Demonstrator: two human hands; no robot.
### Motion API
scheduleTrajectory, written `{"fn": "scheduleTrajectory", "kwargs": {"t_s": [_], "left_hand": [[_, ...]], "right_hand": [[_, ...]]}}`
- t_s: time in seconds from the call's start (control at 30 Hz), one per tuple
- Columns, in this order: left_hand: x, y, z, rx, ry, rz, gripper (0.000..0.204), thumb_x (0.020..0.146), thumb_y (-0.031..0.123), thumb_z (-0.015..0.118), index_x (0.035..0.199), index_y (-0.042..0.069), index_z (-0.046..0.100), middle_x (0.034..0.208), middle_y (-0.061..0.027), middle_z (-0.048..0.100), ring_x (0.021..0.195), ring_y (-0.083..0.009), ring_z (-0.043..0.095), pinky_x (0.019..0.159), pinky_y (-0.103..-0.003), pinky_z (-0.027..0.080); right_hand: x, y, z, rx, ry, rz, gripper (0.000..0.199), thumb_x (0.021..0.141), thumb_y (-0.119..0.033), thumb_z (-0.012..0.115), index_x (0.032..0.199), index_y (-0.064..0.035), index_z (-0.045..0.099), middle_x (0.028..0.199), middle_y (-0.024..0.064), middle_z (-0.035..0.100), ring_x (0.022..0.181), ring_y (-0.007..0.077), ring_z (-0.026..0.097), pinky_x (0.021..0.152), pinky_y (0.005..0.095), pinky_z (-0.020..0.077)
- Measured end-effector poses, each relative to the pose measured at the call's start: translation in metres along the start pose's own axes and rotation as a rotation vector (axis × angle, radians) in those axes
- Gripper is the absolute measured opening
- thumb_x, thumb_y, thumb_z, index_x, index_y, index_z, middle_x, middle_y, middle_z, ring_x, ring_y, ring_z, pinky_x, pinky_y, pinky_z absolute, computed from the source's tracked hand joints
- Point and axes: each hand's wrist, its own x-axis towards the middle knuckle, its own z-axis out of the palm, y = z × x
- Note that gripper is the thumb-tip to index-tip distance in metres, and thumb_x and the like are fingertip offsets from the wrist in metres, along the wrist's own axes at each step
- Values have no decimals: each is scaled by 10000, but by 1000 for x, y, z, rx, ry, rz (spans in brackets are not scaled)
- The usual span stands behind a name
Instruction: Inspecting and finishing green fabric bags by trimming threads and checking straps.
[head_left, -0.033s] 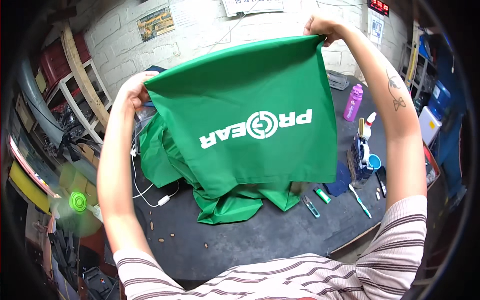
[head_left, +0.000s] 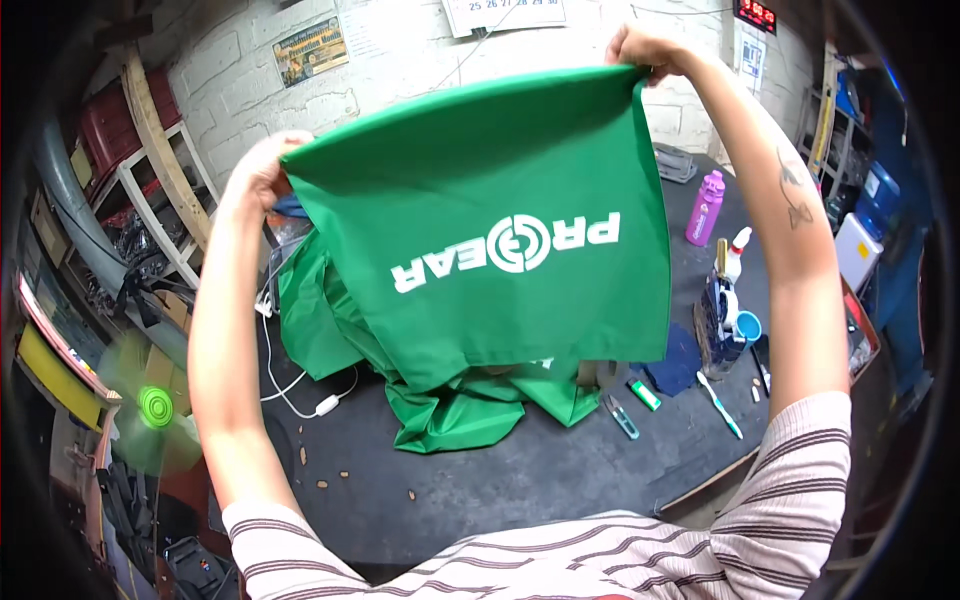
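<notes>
Stretched between my raised hands is a sheet of green fabric [head_left: 480,150] with a white printed logo, upside down from here. My left hand [head_left: 265,172] pinches its far left corner. At the far right corner, my right hand [head_left: 650,54] grips the fabric with closed fingers. Its lower part hangs toward the table, over more crumpled green fabric [head_left: 460,422] that lies on the dark tabletop. Whether the two are one piece I cannot tell.
On the dark table [head_left: 360,520], right of the fabric, are thread snips [head_left: 622,418], a green lighter-like item [head_left: 644,394], a toothbrush [head_left: 720,405], a purple bottle [head_left: 706,208] and a white squeeze bottle [head_left: 735,255]. A white cable [head_left: 325,405] lies left. A green fan [head_left: 155,405] spins beyond.
My left hand has shifted slightly left and up, drawing the fabric with it. The printed logo has moved a little left. A white mark now shows under the hanging lower edge.
</notes>
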Motion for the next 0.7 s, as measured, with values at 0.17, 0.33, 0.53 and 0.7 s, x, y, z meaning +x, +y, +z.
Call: {"fn": "scheduleTrajectory", "kwargs": {"t_s": [0.17, 0.33, 0.53, 0.7], "left_hand": [[-26, 37, -13, -367, 182, 376, 466, 818, 223, 730, 1222, 76, 550, 906, -1, 617, 733, -65, 601, 651, -174, 507], [-60, 63, -6, 119, 121, 370, 519, 818, 176, 655, 1288, 19, 500, 1062, -90, 617, 860, -162, 625, 745, -240, 519], [17, 31, -46, 397, 81, -129, 445, 785, 92, 683, 1221, 123, 597, 887, -27, 682, 690, -88, 605, 555, -191, 500], [36, 66, -94, 543, 560, 775, 463, 879, 204, 672, 1305, 78, 544, 1076, -78, 654, 924, -124, 616, 880, -238, 445]], "right_hand": [[-19, 8, -24, 741, -94, -238, 248, 813, -138, 681, 1049, -73, 644, 880, 36, 650, 723, 133, 611, 616, 269, 501], [-43, 7, -28, 823, -50, -323, 249, 795, -68, 693, 1038, -31, 657, 881, 68, 671, 771, 160, 660, 701, 307, 550], [12, -11, 38, 24, -21, -83, 262, 716, -52, 585, 952, -133, 669, 658, -9, 521, 547, 84, 484, 481, 210, 404], [45, -45, 22, 152, 1073, -833, 226, 702, -116, 722, 918, -61, 689, 720, 54, 656, 654, 135, 597, 620, 285, 479]]}}
